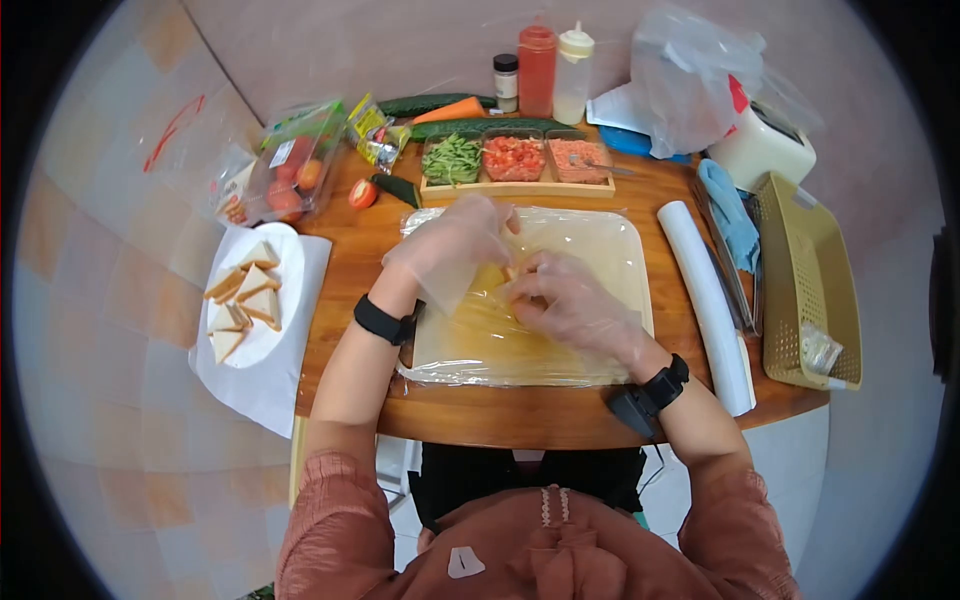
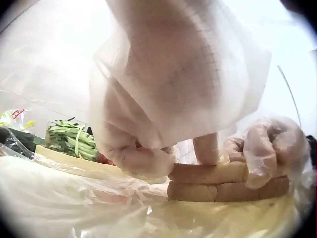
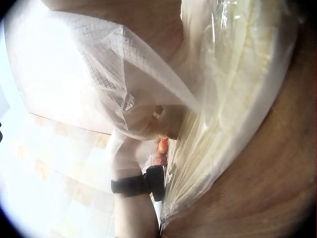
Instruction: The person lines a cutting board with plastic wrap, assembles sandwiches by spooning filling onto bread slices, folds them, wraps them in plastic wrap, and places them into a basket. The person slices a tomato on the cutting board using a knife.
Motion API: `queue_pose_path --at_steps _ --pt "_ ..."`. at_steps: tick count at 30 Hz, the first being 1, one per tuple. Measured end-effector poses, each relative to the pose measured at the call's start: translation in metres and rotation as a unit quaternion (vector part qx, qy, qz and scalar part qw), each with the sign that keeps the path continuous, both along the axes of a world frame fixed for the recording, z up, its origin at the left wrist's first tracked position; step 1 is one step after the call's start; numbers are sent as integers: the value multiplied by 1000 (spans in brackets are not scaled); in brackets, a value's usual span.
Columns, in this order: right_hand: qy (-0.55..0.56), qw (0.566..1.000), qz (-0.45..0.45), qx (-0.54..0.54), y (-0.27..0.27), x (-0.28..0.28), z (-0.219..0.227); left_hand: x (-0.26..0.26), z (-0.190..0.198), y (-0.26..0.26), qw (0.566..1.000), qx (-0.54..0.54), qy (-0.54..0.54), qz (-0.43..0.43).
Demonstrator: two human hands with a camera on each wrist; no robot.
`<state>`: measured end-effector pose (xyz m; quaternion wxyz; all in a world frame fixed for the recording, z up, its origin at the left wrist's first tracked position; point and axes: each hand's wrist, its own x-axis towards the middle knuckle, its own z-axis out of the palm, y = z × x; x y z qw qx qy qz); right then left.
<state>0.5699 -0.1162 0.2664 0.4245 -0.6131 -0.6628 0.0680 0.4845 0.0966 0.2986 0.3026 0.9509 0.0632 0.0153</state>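
Head: cut bread triangles [image 1: 262, 308] sit apparently finished on the plate [image 1: 292, 268]; chopped-vegetable tubs [image 1: 514, 158] stand beyond the film-covered board [image 1: 612, 258].

Left wrist: stacked bread [image 2: 230, 192] lies on the board, seemingly unfinished; the left hand [image 2: 171, 89] pinches one end, the right hand [image 2: 272, 146] grips the other.

Right wrist: baggy glove plastic [image 3: 116, 74] obscures the grip.

No legible text. Marks unreadable: yellow packet [image 1: 377, 133], beyond and left of grip; white patch [image 1: 465, 563], bodyward of grip.
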Motion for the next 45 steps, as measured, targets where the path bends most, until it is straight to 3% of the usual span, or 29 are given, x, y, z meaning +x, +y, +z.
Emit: queue_pose_path --at_steps 4,10,12,16,18,19,21,22,24,29,32,34,36,39,44,45 --pt "27 999 20 -15 2 3 -10 -4 1 -3 998 -22 -47 -19" --pt "53 998 22 -16 1 1 -4 -12 22 -11 997 20 -66 27" --pt "71 997 23 1 1 0 -8 -18 22 -5 986 -129 -69 82" --pt "59 998 22 21 5 2 -14 -27 27 -5 974 -145 -29 170" --pt "48 998 24 16 6 5 -18 -30 15 2 930 -309 -49 193" --pt "35 999 27 9 5 5 -17 -30 15 1 929 -311 -50 194" --pt "58 998 25 11 4 3 -13 -32 17 0 852 -451 -89 251" --pt "82 996 22 15 4 1 -9 -34 15 1 848 -454 -93 256" --pt "90 996 19 7 3 -1 -4 -39 11 4 811 -528 -107 228" --pt "110 993 -11 -51 0 -1 10 -47 25 17 795 -566 -162 149" --pt "116 993 -34 3 1 2 9 -51 46 21 777 -576 -213 135" --pt "205 974 -74 64 1 4 4 -54 66 21 767 -572 -259 128" --pt "270 955 -107 61 0 6 4 -60 84 13 775 -551 -286 118" --pt "370 913 -165 53 -5 8 12 -56 104 5 871 -365 -281 174" --pt "412 881 -216 82 -13 34 20 -49 91 3 926 -243 -227 180" --pt "464 847 -230 121 -11 36 22 -51 89 3 942 -233 -167 175"
